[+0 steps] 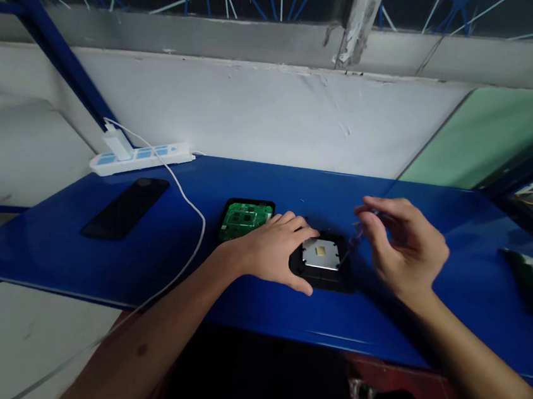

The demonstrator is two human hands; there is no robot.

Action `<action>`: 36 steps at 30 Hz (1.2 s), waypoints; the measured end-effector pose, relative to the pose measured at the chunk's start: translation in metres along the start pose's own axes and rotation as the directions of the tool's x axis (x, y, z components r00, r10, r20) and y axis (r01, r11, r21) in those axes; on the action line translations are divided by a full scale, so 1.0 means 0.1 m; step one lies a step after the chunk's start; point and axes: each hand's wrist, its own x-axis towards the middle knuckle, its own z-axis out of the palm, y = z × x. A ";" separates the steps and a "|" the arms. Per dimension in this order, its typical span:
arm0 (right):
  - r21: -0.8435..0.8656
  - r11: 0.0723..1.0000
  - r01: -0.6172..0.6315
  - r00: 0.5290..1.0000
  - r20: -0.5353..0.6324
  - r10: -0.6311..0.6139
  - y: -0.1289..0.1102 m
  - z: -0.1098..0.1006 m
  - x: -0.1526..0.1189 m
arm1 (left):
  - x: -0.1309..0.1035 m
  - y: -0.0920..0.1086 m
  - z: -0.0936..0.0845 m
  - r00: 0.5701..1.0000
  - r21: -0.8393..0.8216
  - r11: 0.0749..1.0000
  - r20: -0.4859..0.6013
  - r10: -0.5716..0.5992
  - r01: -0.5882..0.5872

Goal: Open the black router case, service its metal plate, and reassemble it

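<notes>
A black housing (pixel 327 281) with a silver metal plate (pixel 311 252) inside lies on the blue table. A small gold-coloured square is at the plate's middle. My left hand (pixel 281 245) rests on the housing's left side, fingers spread around its edge. My right hand (pixel 402 242) is raised to the right of the housing, thumb and fingers pinched on a thin screwdriver (pixel 354 239). The tool slants down, its tip at the plate's right edge, near the lower right corner. Left of the housing sits a second black shell with a green circuit board (pixel 244 220), partly behind my left hand.
A black phone (pixel 125 209) lies on the blue table (pixel 254 312) at the left. Behind it is a white power strip (pixel 144 157) with a plug, whose white cable (pixel 203 224) curves across to the front edge. A dark green bag (pixel 531 284) is at the far right.
</notes>
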 end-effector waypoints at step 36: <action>0.003 0.998 0.067 0.998 -0.002 -0.067 0.02 0.00 0.00 | 0.01 0.00 0.00 1.000 -0.007 1.000 0.004 0.004 -0.004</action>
